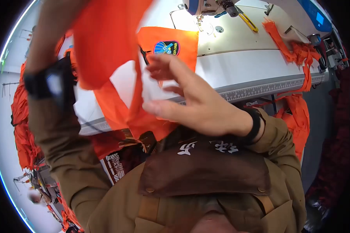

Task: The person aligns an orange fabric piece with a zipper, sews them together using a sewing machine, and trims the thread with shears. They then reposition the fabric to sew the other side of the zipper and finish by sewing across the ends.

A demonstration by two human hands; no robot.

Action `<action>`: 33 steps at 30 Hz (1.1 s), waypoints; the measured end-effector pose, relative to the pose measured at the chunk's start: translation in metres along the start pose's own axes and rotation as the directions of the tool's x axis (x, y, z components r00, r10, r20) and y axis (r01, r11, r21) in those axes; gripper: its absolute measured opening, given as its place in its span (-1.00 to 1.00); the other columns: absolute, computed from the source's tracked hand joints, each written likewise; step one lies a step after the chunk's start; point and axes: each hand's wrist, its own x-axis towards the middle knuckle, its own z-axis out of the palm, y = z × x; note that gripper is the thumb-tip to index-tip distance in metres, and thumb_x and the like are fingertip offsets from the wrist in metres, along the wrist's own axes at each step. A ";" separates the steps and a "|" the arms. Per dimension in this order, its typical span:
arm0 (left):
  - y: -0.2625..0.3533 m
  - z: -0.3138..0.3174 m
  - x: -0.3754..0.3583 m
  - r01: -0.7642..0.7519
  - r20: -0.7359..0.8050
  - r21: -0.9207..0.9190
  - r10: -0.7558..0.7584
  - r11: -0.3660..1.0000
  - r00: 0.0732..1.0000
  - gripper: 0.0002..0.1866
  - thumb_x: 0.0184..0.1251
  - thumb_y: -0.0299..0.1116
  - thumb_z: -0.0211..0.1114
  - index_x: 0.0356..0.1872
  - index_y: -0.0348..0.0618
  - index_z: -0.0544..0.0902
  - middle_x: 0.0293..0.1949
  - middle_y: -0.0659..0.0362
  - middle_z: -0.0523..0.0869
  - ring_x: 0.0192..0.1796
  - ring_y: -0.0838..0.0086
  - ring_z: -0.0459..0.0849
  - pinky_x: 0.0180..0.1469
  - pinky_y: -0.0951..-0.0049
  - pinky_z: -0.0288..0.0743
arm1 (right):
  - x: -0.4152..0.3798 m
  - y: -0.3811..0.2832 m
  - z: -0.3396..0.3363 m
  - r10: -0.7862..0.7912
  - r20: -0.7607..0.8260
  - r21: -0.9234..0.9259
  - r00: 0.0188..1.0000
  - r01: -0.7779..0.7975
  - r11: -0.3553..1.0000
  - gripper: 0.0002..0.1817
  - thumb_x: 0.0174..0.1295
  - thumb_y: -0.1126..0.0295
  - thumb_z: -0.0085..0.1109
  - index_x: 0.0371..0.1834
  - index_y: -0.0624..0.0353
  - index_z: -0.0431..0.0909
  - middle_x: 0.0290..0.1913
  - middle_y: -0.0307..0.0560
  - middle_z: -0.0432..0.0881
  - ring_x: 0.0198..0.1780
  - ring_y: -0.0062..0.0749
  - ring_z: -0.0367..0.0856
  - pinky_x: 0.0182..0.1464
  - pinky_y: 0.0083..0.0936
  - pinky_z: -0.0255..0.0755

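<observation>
My left hand [64,19], raised at the upper left, is blurred and its fingers cannot be made out. Beside it hangs a blurred piece of orange cloth [99,46]. My right hand [194,97] is over the table's front edge, its thumb apart from its bent fingers. A small dark tool [144,55] shows by those fingertips; whether they touch it is unclear. Behind them an orange panel [188,46] with a colourful patch [167,47] lies on the white table. More orange cloth [153,126] drapes over the front edge below my right hand.
A sewing machine [210,7] stands at the back, with a yellow cutter [248,22] beside it. Orange strips [299,52] lie at the right, and cloth [297,120] hangs below. A ruler strip [260,86] runs along the table edge. Orange cloth [23,124] is piled at far left.
</observation>
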 end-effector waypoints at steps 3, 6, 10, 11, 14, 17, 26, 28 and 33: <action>-0.046 0.039 0.008 0.046 0.119 -0.136 -0.029 0.990 0.992 -0.85 0.44 -0.45 0.52 -0.12 -0.35 0.85 -0.31 0.17 0.87 -0.29 0.59 0.73 -0.18 0.54 0.64 | 0.019 0.019 -0.009 0.068 -0.045 0.040 0.997 -0.066 0.997 -0.49 0.51 0.22 0.32 0.34 0.37 0.49 0.19 -0.04 0.66 0.21 -0.39 0.68 0.28 -0.43 0.55; -0.025 0.048 0.016 0.203 0.170 -0.164 -0.175 0.965 0.970 -0.83 0.42 -0.42 0.54 -0.13 -0.35 0.86 -0.33 0.19 0.86 -0.32 0.60 0.72 -0.18 0.56 0.62 | 0.028 0.037 -0.013 0.184 -0.012 0.179 0.983 -0.179 0.967 -0.67 0.56 0.30 0.22 0.17 0.35 0.54 -0.08 -0.13 0.69 -0.03 -0.48 0.68 0.09 -0.48 0.56; -0.054 0.048 0.007 0.310 0.154 -0.190 -0.284 0.931 0.946 -0.84 0.39 -0.43 0.56 -0.17 -0.33 0.82 -0.34 0.18 0.84 -0.26 0.54 0.72 -0.04 0.49 0.61 | 0.024 0.043 -0.005 0.420 0.050 0.602 0.906 -0.363 0.711 -0.78 0.61 0.38 0.05 -0.04 0.34 0.58 -0.37 -0.17 0.68 -0.30 -0.53 0.67 -0.20 -0.56 0.57; -0.071 0.050 0.005 0.284 0.213 -0.148 -0.250 0.947 0.945 -0.84 0.43 -0.44 0.52 -0.11 -0.33 0.82 -0.27 0.21 0.84 -0.23 0.57 0.73 -0.05 0.52 0.61 | 0.018 0.035 -0.010 0.430 0.132 0.668 0.893 -0.401 0.628 -0.79 0.63 0.39 0.01 0.00 0.33 0.56 -0.35 -0.18 0.67 -0.30 -0.54 0.66 -0.21 -0.57 0.56; -0.093 0.080 -0.001 0.173 0.281 -0.104 -0.138 0.979 0.950 -0.85 0.51 -0.45 0.44 -0.15 -0.37 0.81 -0.27 0.29 0.80 -0.24 0.67 0.68 -0.13 0.57 0.56 | 0.000 0.009 -0.035 0.393 0.261 0.588 0.882 -0.468 0.660 -0.76 0.65 0.43 -0.07 0.23 0.29 0.43 -0.29 -0.20 0.65 -0.27 -0.58 0.64 -0.20 -0.58 0.55; -0.091 0.128 -0.010 0.264 0.313 -0.196 -0.195 0.944 0.930 -0.86 0.46 -0.45 0.46 -0.17 -0.36 0.78 -0.36 0.24 0.77 -0.25 0.67 0.66 -0.13 0.56 0.57 | -0.011 0.008 -0.044 0.409 0.081 0.133 0.909 -0.416 0.899 -0.49 0.59 0.55 -0.03 0.57 0.27 0.23 -0.27 -0.20 0.64 -0.31 -0.60 0.60 -0.19 -0.61 0.50; -0.089 0.176 -0.033 0.308 0.216 -0.265 -0.255 0.914 0.942 -0.85 0.43 -0.52 0.42 -0.04 -0.28 0.81 -0.25 0.19 0.80 -0.19 0.58 0.70 -0.06 0.47 0.63 | -0.002 0.021 -0.082 -0.028 0.263 -0.723 0.964 0.216 0.656 -0.67 0.22 0.58 0.25 0.07 0.28 0.64 -0.15 0.04 0.65 -0.14 -0.05 0.70 -0.12 -0.23 0.64; -0.093 0.175 -0.031 0.254 0.196 -0.216 -0.213 0.943 0.957 -0.79 0.40 -0.56 0.40 0.01 -0.21 0.83 -0.24 0.15 0.79 -0.21 0.47 0.72 -0.06 0.43 0.62 | 0.007 0.022 -0.088 -0.102 0.328 -0.805 0.939 0.335 0.490 -0.69 0.10 0.56 0.29 -0.03 0.26 0.65 -0.16 0.02 0.60 -0.15 -0.10 0.69 -0.12 -0.23 0.65; -0.102 0.177 -0.036 0.047 0.183 -0.176 -0.015 0.983 0.983 -0.61 0.30 -0.64 0.36 0.11 -0.06 0.85 -0.23 0.14 0.73 -0.22 0.26 0.70 -0.11 0.36 0.58 | 0.020 0.027 -0.091 -0.213 0.304 -0.865 0.928 0.363 0.346 -0.67 0.01 0.50 0.35 -0.09 0.27 0.66 -0.11 -0.01 0.57 -0.11 -0.10 0.67 -0.10 -0.23 0.68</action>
